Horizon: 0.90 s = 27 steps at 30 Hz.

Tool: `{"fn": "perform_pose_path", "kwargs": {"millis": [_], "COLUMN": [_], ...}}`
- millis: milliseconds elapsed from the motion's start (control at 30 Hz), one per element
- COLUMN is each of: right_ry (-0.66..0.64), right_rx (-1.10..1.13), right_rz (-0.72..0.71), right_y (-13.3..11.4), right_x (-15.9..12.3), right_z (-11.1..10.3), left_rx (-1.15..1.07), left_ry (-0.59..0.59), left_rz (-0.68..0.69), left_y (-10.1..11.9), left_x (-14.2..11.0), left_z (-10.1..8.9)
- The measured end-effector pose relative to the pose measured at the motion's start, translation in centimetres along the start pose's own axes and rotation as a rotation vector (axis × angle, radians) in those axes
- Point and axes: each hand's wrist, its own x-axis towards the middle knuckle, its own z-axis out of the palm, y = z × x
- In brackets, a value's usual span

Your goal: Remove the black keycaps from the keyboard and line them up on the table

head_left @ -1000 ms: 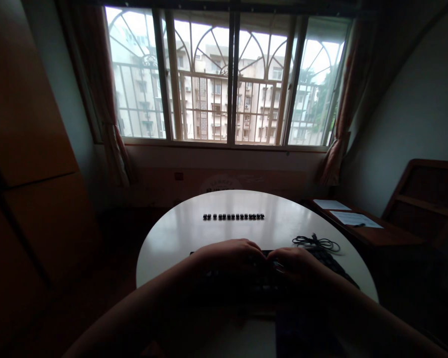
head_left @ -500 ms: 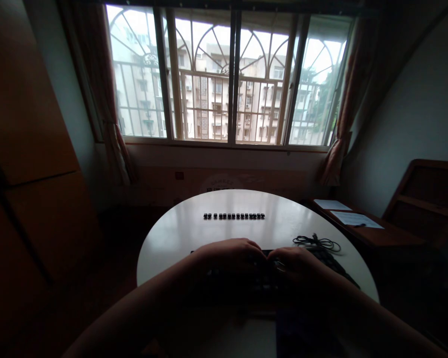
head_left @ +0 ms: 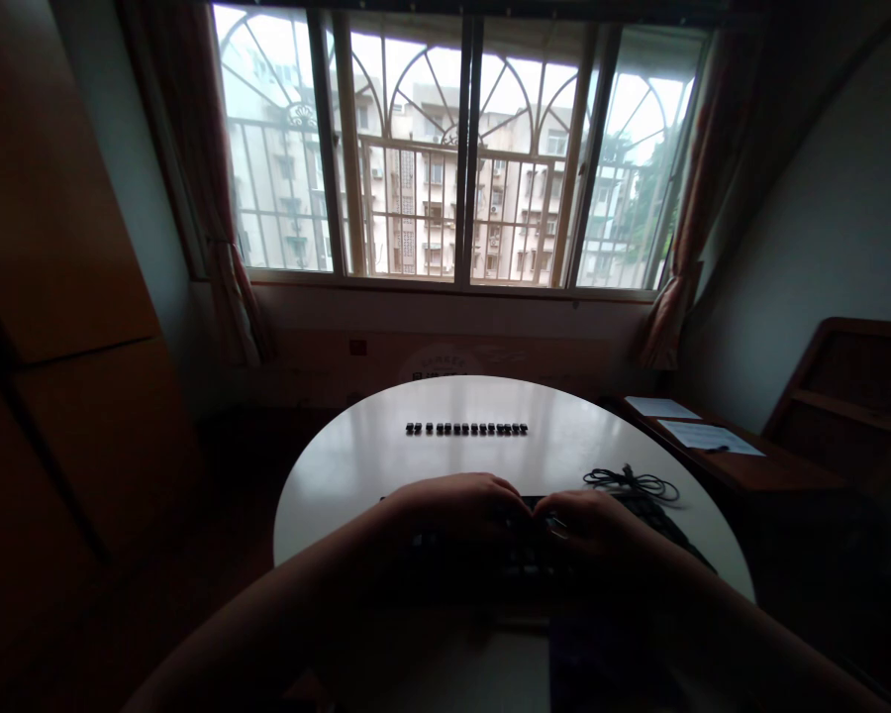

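A dark keyboard [head_left: 664,523] lies on the near part of the white round table [head_left: 327,485]. My left hand [head_left: 469,500] reaches over it with curled fingers, and its fingertips meet those of my right hand [head_left: 590,517] above the keys. Under my right fingers a thin shiny metal piece [head_left: 557,524] glints; its full shape is hidden. Deep shadow hides what my left fingertips pinch, if anything. Farther back on the table, several small black keycaps [head_left: 466,429] stand in a row, with gaps near the left end.
A coiled black cable [head_left: 630,483] rests behind the keyboard's right side. Papers [head_left: 713,437] and a dark pen-like item lie on a low wooden table [head_left: 787,475] at the right, beside a chair [head_left: 846,386]. A dark purple-blue object [head_left: 594,663] sits at the near edge.
The view has shifted very slightly. Both hands stay in nearly the same place over the keyboard, and the keycap row is unchanged.
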Motion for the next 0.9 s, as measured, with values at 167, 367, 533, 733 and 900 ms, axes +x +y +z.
{"fn": "perform_pose_path", "kwargs": {"millis": [167,367,533,733,900], "right_ry": [0.000,-0.002,0.012,0.005,0.013], "right_rx": [0.006,0.012,0.023,0.005,0.001], "right_rz": [0.002,0.009,-0.015,-0.012,-0.018], "right_y": [0.15,0.11,0.00,0.13,0.24], "right_x": [-0.02,-0.06,-0.12,-0.06,-0.08], "right_z": [0.08,0.00,0.08,0.03,0.07], "left_rx": [-0.010,-0.009,-0.020,-0.023,-0.010], "left_ry": [0.011,0.008,0.010,0.004,0.008], "left_rz": [0.013,0.006,0.019,0.007,0.015], "left_y": [-0.41,-0.31,-0.02,-0.09,-0.24], "left_x": [0.02,0.02,0.05,0.08,0.05], "left_z": [0.26,0.11,-0.04,-0.03,0.00]}}
